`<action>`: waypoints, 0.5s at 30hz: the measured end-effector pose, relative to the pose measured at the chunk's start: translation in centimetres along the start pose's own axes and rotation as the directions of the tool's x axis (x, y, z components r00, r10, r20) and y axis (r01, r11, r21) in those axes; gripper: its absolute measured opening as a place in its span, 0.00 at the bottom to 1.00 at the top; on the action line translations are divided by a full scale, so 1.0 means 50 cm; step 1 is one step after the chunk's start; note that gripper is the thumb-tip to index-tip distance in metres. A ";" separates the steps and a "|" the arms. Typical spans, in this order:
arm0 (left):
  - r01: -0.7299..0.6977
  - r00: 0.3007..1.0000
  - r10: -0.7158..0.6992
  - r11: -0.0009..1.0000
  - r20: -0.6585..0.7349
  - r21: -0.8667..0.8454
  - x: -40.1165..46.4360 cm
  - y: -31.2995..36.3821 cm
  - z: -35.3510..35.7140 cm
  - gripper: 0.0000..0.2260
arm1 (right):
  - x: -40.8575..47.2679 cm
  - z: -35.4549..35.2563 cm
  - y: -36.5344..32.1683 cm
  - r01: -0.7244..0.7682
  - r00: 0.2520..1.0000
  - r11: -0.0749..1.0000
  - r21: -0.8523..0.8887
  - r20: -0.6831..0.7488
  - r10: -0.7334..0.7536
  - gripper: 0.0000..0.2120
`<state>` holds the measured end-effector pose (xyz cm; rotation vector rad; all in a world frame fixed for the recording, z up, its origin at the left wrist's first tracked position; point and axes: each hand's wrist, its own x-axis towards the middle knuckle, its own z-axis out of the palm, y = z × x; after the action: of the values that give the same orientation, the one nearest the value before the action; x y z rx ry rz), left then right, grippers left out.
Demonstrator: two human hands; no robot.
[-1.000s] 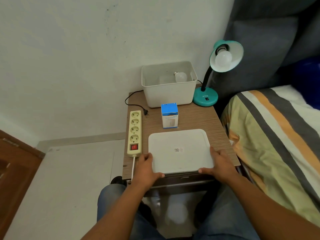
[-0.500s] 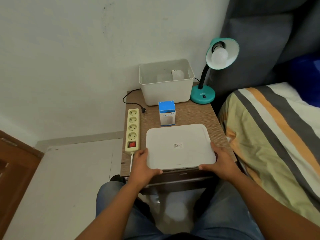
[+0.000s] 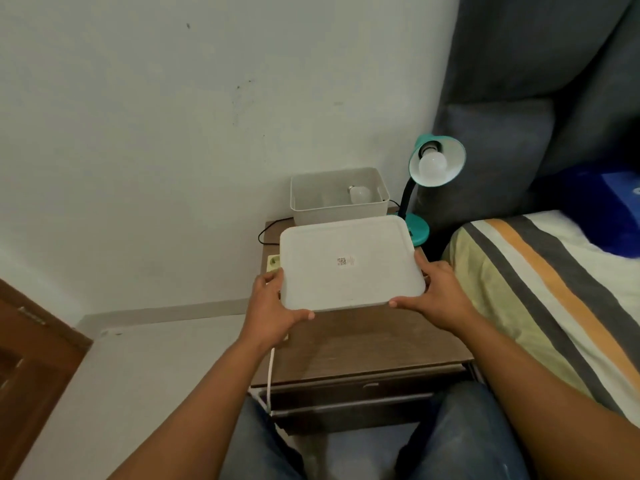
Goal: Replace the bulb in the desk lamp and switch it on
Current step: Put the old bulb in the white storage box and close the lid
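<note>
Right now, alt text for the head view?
Both hands, left and right, hold a white lid above a bedside table. Behind it sit an open white bin holding a bulb and a teal desk lamp.

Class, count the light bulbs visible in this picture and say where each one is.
2: one bulb screwed into the teal desk lamp, one loose bulb in the white bin. The held lid may hide others.

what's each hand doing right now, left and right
Left hand: grips the left edge of the white lid, thumb on top.
Right hand: grips the lid's right edge, thumb on top.
</note>
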<state>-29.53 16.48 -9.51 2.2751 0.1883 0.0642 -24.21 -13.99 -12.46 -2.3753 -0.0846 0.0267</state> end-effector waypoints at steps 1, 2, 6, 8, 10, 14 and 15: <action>-0.010 1.000 0.010 1.000 -0.010 0.002 0.016 0.007 -0.013 0.43 | 0.016 -0.006 -0.014 0.015 1.000 1.000 0.009 -0.001 -0.015 0.56; -0.021 1.000 0.021 1.000 -0.018 0.005 0.032 0.015 -0.026 0.42 | 0.031 -0.013 -0.030 0.024 1.000 0.999 0.023 -0.002 -0.024 0.56; -0.062 0.998 0.063 0.998 -0.030 0.015 0.102 0.039 -0.065 0.41 | 0.102 -0.028 -0.068 0.041 0.999 0.997 0.061 0.018 -0.042 0.53; -0.059 0.998 0.060 0.998 -0.016 0.015 0.138 0.048 -0.076 0.42 | 0.143 -0.030 -0.078 0.061 0.998 0.995 0.074 0.024 -0.063 0.49; -0.058 0.998 0.058 0.998 -0.004 0.002 0.182 0.049 -0.082 0.43 | 0.182 -0.029 -0.087 0.054 0.998 0.994 0.090 0.027 -0.056 0.46; -0.057 0.998 0.058 0.998 0.018 -0.019 0.281 0.047 -0.077 0.41 | 0.266 -0.027 -0.095 0.034 0.999 0.994 0.103 0.021 -0.036 0.47; -0.051 0.998 0.051 0.998 0.023 -0.023 0.307 0.045 -0.072 0.41 | 0.289 -0.026 -0.093 0.022 0.999 0.994 0.108 0.023 -0.024 0.47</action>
<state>-14.52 20.15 -5.68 2.2571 0.1162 0.0654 -9.99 -10.57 -8.24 -2.2661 -0.1192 0.0481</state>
